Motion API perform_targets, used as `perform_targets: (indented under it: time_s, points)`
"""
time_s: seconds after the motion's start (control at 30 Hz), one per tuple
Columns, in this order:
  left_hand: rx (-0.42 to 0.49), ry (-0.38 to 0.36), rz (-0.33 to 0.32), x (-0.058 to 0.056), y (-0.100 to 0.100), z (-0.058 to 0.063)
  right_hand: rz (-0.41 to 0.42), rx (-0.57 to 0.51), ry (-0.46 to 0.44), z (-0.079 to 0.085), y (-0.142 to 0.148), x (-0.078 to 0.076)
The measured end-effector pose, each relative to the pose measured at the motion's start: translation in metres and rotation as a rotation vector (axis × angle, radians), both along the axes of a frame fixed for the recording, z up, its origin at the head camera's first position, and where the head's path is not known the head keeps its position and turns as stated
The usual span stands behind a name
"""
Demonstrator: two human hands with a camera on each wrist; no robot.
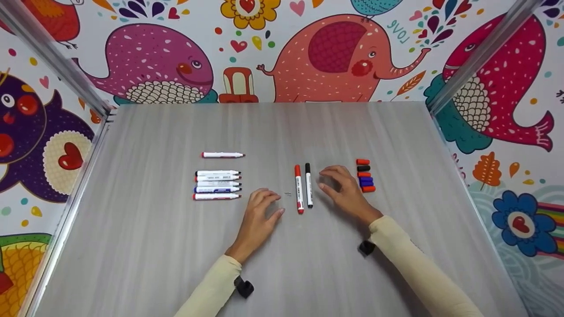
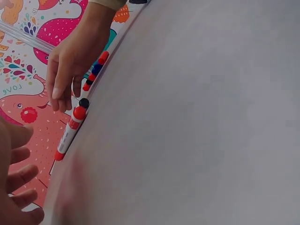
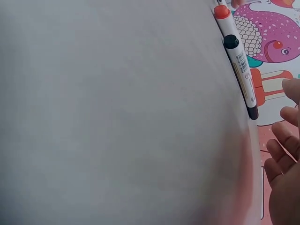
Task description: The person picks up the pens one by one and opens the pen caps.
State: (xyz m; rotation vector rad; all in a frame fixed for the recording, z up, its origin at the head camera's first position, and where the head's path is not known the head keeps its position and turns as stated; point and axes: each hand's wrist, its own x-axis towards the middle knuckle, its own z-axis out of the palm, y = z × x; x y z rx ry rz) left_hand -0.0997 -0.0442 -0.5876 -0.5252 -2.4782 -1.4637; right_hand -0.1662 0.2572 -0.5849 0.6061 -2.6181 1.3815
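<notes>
Two capped markers lie side by side mid-table in the head view, a red marker (image 1: 299, 189) and a black marker (image 1: 309, 186). My left hand (image 1: 257, 218) is left of them, fingers loosely bent and holding nothing. On the other side, my right hand (image 1: 348, 193) hovers beside the black marker, its thumb and fingers apart with nothing between them. In the left wrist view the red marker (image 2: 70, 131) shows beyond the left fingers. The right wrist view has the black marker (image 3: 241, 75) ahead of the right fingers.
Several uncapped markers (image 1: 218, 189) lie in a row at left, with a separate red-ended marker (image 1: 223, 155) above them. Loose red, black and blue caps (image 1: 365, 180) form a column beyond the right hand. Patterned walls and metal rails (image 1: 83, 176) border the grey table (image 1: 154, 264).
</notes>
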Motion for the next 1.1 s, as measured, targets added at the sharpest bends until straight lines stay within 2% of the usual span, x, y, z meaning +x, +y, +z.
perform_targets:
  time_s: [0.2,0.53,1.1]
  points:
    - [-0.001,-0.004,-0.012,0.001,0.010,-0.002,0.017,-0.008,-0.037,-0.002,-0.008,-0.004]
    - [0.037,-0.059,-0.024,0.005,0.028,-0.005,0.029,-0.001,-0.071,-0.006,-0.016,-0.010]
    - [-0.018,-0.060,-0.019,0.002,0.044,-0.009,0.100,0.120,0.053,-0.013,-0.025,-0.029]
